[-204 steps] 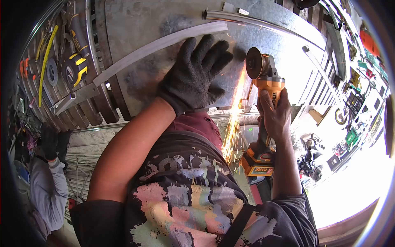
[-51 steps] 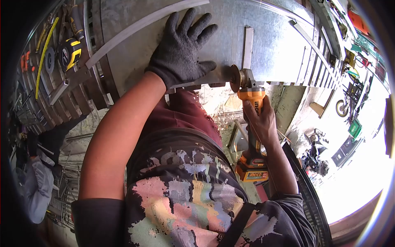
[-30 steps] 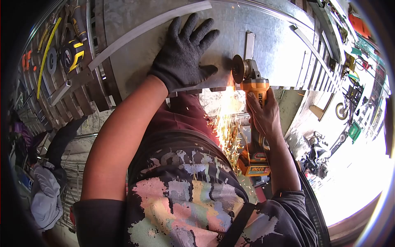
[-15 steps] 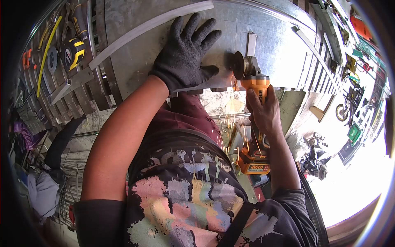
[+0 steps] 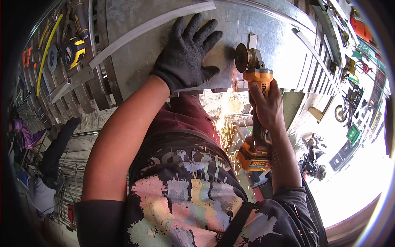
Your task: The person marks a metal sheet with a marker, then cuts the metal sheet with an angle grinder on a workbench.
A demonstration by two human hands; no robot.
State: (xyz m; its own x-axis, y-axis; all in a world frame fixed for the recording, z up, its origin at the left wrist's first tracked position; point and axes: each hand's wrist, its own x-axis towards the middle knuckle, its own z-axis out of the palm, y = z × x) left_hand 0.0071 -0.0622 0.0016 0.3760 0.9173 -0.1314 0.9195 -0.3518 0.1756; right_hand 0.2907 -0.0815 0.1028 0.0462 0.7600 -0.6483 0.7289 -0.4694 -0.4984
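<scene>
My left hand (image 5: 187, 55), in a dark grey work glove, lies flat on a metal sheet (image 5: 131, 66) with its fingers spread. Bare, my right hand (image 5: 266, 103) is wrapped round the body of an orange and black cordless angle grinder (image 5: 260, 76). The grinder's disc (image 5: 243, 57) stands at the sheet, to the right of my left thumb. Sparks (image 5: 228, 123) stream down past the sheet's near edge toward my body. Whether the disc's edge touches the metal at this instant is hard to see.
A long flat metal strip (image 5: 152, 26) crosses the sheet beyond my left hand. On the slatted bench at left are a tape measure (image 5: 73, 52), a grey disc (image 5: 52, 58) and a yellow strip (image 5: 50, 53). Another metal bar (image 5: 314, 51) lies at right.
The grinder has shifted slightly right and away from me, its disc turning more into view. The spark stream below has grown thicker. My left hand has barely moved.
</scene>
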